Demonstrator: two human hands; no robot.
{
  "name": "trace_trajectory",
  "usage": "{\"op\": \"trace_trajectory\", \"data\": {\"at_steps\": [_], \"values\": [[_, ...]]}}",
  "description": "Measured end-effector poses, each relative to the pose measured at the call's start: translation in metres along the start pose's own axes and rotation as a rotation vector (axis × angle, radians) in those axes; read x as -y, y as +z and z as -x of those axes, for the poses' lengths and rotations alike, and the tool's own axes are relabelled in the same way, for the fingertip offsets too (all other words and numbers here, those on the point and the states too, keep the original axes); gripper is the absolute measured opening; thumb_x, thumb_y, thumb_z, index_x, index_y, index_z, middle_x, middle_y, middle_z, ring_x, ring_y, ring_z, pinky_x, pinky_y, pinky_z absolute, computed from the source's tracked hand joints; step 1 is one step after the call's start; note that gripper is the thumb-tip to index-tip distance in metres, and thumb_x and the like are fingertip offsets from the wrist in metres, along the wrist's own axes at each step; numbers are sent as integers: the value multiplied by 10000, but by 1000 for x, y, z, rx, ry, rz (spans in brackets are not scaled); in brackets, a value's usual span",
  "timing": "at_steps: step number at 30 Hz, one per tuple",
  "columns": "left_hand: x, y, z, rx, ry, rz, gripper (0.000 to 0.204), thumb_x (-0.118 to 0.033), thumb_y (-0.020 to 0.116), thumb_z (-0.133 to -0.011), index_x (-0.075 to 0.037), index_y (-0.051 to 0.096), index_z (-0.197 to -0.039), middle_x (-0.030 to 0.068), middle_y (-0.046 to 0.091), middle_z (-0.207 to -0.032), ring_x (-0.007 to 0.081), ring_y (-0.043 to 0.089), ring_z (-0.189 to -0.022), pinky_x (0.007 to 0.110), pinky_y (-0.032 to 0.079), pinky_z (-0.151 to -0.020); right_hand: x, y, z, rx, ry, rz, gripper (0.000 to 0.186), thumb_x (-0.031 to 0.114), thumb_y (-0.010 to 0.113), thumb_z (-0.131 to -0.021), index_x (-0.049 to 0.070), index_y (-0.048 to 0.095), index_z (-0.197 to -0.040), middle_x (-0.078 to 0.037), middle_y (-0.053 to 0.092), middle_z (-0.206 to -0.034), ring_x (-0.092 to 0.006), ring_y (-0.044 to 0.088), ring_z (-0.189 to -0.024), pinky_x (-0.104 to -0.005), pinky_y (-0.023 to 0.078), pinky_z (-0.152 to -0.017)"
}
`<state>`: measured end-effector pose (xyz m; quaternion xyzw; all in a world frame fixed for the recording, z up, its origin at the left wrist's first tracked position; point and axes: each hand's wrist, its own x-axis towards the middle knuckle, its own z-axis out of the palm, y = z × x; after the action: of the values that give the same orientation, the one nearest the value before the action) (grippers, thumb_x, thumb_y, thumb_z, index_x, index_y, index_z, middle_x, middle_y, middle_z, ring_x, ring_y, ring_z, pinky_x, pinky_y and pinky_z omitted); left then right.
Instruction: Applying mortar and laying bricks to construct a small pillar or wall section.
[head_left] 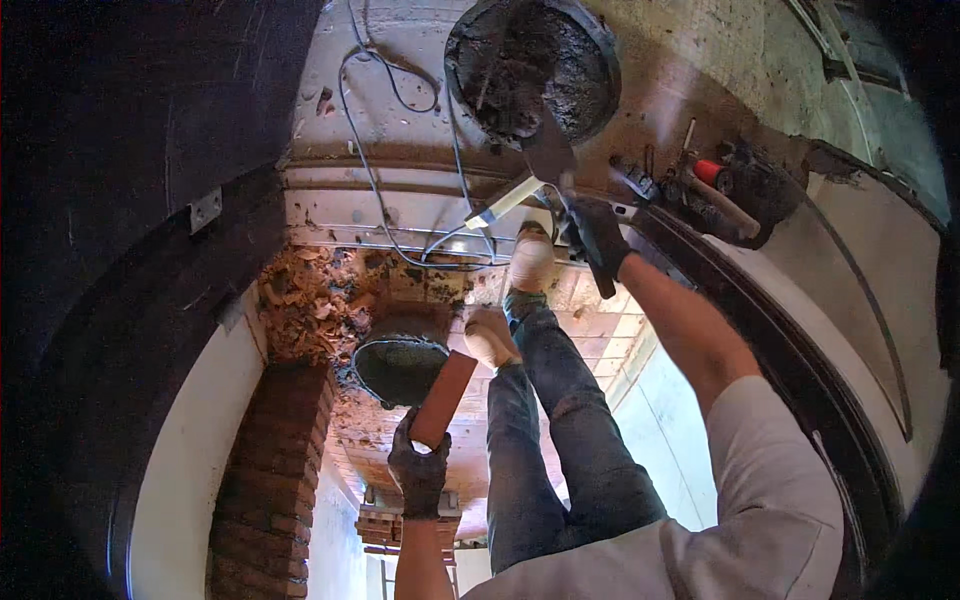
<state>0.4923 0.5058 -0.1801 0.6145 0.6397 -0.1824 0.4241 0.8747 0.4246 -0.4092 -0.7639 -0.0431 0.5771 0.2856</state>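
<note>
A red brick (445,398) is held slanting upward in my left hand (418,472), which wears a dark glove and is closed round its lower end. My right hand (598,238), also gloved, grips a trowel (549,150). The trowel's dark blade reaches over the near rim of a round tub (608,100) at the top of the view. Dark, lumpy mortar (540,70) lies in that tub. Just beyond the brick stands a bucket (362,383) with dark contents I cannot make out.
A lit tube lamp (508,202) and its grey cable (350,110) lie by the door sill, close to my right hand. Broken rubble (310,300) covers the floor at left, beside a brick pillar (262,485). Tools (715,190) lie at right. Stacked bricks (380,528) stand near my left forearm.
</note>
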Motion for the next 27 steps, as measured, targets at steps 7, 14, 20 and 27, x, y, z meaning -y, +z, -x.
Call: {"op": "trace_trajectory", "data": {"at_steps": [7,14,20,27], "values": [[-34,-21,-8,-119,196,-52,586,-36,758,-610,2,553,-1157,142,605,-1107,289,582,-1031,364,450,-915,-46,-15,-3,-273,-510,39,410,418,493,-930,60,590,-755,-33,529,-513,-110,467,-379,-273,365,-375],[-7,-49,33,-162,225,33,648,-88,805,-588,7,520,-1162,120,588,-1096,262,552,-1030,373,427,-913,11,-29,88,-186,-160,-280,367,416,526,-913,84,563,-761,-28,502,-527,-113,476,-412,-257,377,-383],[3,-76,78,-256,245,168,593,-124,811,-607,-6,553,-1128,120,627,-1011,239,595,-957,358,486,-818,30,-34,144,-277,-273,-118,202,240,484,-902,94,600,-826,-32,597,-635,-148,549,-445,-307,439,-418],[52,-141,109,-446,621,316,482,-161,773,-703,-9,566,-1111,117,641,-993,266,594,-945,352,468,-874,104,-26,323,68,-210,-307,219,306,516,-920,97,569,-887,-24,544,-614,-132,523,-478,-259,349,-388]]}}
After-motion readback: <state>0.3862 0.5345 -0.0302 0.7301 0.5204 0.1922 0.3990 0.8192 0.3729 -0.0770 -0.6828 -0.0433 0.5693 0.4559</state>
